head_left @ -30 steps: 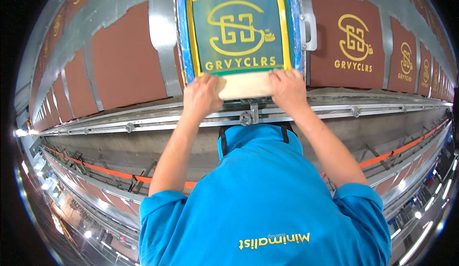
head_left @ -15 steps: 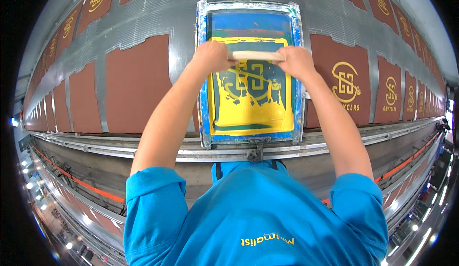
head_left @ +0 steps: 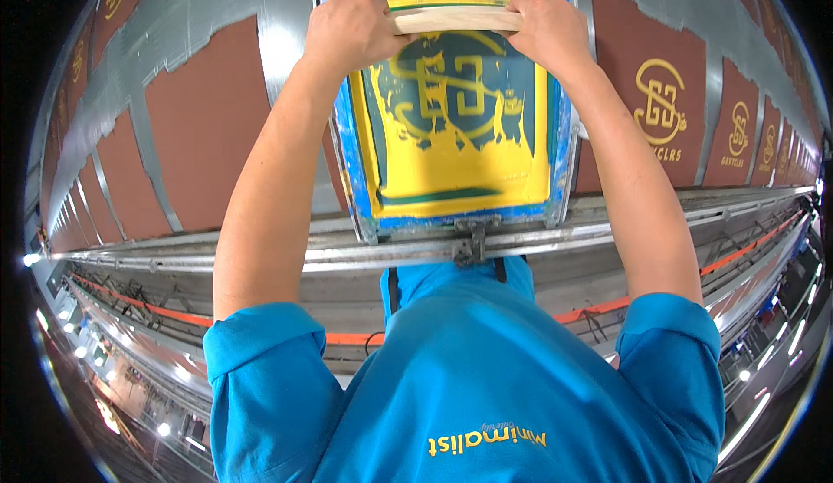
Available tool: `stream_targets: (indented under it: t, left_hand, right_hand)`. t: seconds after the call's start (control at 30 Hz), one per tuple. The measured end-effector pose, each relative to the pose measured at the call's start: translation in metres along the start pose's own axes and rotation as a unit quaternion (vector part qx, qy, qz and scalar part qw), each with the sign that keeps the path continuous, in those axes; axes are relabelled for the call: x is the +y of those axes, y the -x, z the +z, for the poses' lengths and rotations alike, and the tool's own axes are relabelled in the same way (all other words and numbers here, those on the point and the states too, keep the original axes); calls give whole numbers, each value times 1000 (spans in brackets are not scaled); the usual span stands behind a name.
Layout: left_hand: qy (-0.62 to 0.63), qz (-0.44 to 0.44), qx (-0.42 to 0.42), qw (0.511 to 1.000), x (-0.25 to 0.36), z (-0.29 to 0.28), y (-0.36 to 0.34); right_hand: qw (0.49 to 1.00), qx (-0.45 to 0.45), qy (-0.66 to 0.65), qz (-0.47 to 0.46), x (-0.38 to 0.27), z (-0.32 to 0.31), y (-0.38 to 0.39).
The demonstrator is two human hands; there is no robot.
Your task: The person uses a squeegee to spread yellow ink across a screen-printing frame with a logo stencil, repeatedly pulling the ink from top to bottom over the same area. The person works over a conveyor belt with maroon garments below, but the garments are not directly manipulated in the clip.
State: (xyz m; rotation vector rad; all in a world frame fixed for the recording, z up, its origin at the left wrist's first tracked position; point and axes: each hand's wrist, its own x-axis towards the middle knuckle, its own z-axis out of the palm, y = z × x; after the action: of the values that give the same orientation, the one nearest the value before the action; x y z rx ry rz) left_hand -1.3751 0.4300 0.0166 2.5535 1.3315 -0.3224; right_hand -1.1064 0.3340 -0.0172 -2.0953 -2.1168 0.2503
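Note:
A pale wooden squeegee (head_left: 455,19) lies crosswise over the far part of a screen printing frame (head_left: 563,149). My left hand (head_left: 354,30) is closed round its left end, and my right hand (head_left: 552,33) grips the right end. Below the squeegee, yellow ink (head_left: 451,170) covers the near part of the mesh in a thick, ragged layer. Farther up, a dark green area with a yellow linked-letter emblem (head_left: 447,88) shows through. The squeegee's blade edge is hidden under the handle and my fingers.
Plain brown fabric pieces (head_left: 204,127) lie on the grey table to the left. Brown pieces with yellow prints (head_left: 651,92) line the right side. A metal rail (head_left: 382,253) with a dark clamp (head_left: 469,245) runs along the near edge, just before my body.
Both hands have pushed the squeegee a little farther toward the frame's far end, baring the emblem's top. My view has shifted, so the frame sits higher in the picture.

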Motion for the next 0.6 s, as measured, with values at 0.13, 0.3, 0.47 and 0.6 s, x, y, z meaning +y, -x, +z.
stream_targets:
  t: [0.13, 0.3, 0.47, 0.6]
  left_hand:
    - [18, -17, -47, 999, 26, 16, 74]
    - [55, -11, -44, 997, 70, 67, 197]
    - [79, 8, -6, 997, 91, 72, 250]
    - [55, -11, -30, 998, 89, 73, 259]
  right_hand:
    - [997, -79, -5, 22, -27, 0, 78]
    - [998, -11, -55, -33, -53, 17, 214]
    - [991, -28, -125, -48, -67, -8, 267]
    - [963, 21, -266, -43, -47, -24, 245]
